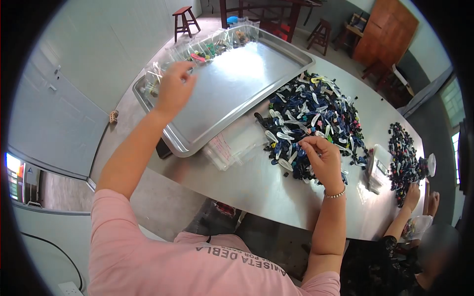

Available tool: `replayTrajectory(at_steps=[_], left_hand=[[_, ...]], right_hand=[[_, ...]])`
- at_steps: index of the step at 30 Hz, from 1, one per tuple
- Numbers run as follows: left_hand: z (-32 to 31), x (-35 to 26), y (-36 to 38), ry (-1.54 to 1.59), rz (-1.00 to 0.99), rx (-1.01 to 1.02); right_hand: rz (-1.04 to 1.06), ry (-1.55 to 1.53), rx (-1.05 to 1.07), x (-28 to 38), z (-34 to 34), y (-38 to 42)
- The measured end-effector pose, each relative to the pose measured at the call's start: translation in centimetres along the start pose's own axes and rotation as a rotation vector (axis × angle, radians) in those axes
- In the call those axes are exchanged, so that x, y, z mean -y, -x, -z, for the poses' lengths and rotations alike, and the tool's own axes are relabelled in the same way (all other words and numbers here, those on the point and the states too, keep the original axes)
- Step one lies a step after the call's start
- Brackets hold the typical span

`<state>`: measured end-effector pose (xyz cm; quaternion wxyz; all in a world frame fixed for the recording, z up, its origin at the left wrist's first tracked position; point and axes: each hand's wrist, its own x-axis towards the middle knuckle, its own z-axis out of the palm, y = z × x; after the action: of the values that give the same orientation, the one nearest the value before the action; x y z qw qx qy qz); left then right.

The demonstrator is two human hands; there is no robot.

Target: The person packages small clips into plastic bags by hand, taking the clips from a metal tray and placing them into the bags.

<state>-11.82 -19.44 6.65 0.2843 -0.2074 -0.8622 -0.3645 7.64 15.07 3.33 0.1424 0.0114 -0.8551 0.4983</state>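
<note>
Reaching out over the far side of a large metal tray (232, 93), the person's left hand (173, 89) hovers above a row of clear plastic bags (207, 47) that line the tray's far rim. Its fingers (186, 69) are drawn together in a narrow pinch; whether anything small is caught between them cannot be told. The bags show small coloured pieces inside, and the middle of the tray is bare, shiny metal.

The right hand (323, 160) is lower and nearer the person, at the near edge of a big heap of small dark blue and black parts (316, 118) mixed with white spoon-shaped pieces. Its fingers (308, 148) are curled in narrowly and touch the pile, seemingly pinching a small piece, though what exactly is too small to make out. A beaded bracelet (335, 194) circles that wrist.

Everything lies on a grey bench (276, 197). Flat clear bags (234, 145) lie between the tray's near corner and the heap. Farther right, well apart from the heap, is a second, smaller pile of dark parts (402, 158), with a co-worker's hand (412, 195) at its near end. Wooden stools (185, 19) stand on the floor beyond the bench.
</note>
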Motion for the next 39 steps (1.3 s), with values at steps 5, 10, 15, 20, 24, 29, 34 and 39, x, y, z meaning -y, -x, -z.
replayTrajectory(at_steps=[5, 10, 15, 20, 24, 29, 34, 39], left_hand=[[-1.3, -9.8, 7.8, 0.059, -0.534, 0.420], [-5.4, -12.4, 12.7, -0.351, -0.289, 0.610], [-6.8, -11.5, 13.8, -0.475, -0.358, 0.576], [-6.7, -10.6, 13.4, -0.399, -0.459, 0.531], [-6.1, -11.2, 12.7, -0.279, -0.390, 0.456], [-5.0, -13.0, 10.8, -0.179, -0.450, 0.361], [-4.9, -15.8, 9.5, -0.150, -0.529, 0.372], [-6.8, -17.6, 7.7, 0.071, -0.499, 0.066]], right_hand=[[0.078, 0.022, -0.017, -0.8, -0.3, -0.1], [0.033, 0.054, 0.030, -1.2, -0.1, -0.2], [0.077, 0.076, 0.038, -1.3, 0.0, -0.2], [0.142, 0.122, 0.033, -1.0, 0.1, -0.1], [0.141, 0.132, 0.042, -1.4, 0.1, -0.2], [0.404, 0.221, 0.039, 0.5, -0.4, -0.2], [0.503, 0.345, 0.167, 1.0, -1.5, 0.2], [0.229, 0.144, -0.223, -0.1, -0.8, 0.3]])
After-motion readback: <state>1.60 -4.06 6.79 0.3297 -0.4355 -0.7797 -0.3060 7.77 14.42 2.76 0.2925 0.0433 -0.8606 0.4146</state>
